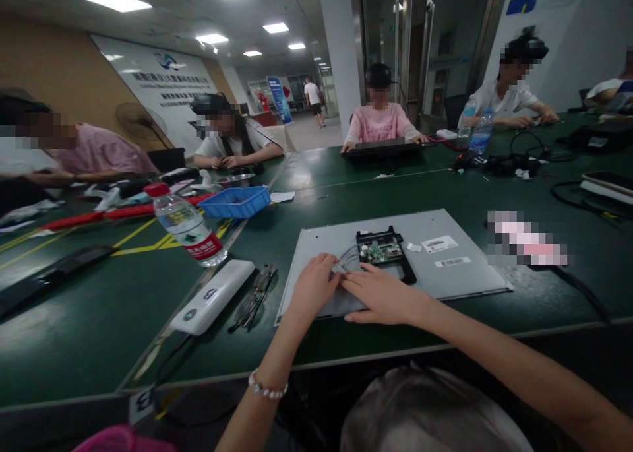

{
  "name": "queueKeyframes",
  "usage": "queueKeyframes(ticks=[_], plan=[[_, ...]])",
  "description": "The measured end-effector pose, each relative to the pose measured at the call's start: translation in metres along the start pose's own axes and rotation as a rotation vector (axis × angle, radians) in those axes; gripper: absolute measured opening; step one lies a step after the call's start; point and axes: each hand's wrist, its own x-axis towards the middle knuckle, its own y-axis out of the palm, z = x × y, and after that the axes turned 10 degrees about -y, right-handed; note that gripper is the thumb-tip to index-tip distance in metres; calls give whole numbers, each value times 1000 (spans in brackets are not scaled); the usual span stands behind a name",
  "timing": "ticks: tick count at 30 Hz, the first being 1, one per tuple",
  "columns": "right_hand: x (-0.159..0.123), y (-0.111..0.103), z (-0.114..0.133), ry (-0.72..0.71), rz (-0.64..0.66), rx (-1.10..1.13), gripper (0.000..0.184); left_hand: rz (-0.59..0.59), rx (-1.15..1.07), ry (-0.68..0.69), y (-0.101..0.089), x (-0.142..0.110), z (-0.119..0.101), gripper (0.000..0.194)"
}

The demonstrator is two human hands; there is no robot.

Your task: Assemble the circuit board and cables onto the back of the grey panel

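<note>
A flat grey metal-backed panel lies on the table in front of me. A black bracket with a green circuit board sits on it, and thin light cables run from the board toward my fingers. My left hand rests on the panel at the cable ends, fingers bent and close together; what lies under the fingertips is hidden. Beside it, my right hand lies over the panel's near part, below the bracket, fingers stretched toward the left hand and thumb apart. The two hands almost touch.
Left of the panel are eyeglasses, a white power bank and a water bottle. A blue tray stands farther back. A blurred-out pink object lies right. Several people sit around the green table.
</note>
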Motion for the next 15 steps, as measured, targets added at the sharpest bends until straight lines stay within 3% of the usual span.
queueKeyframes(ticks=[10,15], plan=[[-8,6,13,83,17,43,77,101,-363,-53,8,16,32,18],[-13,3,19,101,-1,57,74,112,-381,-55,10,19,35,16]])
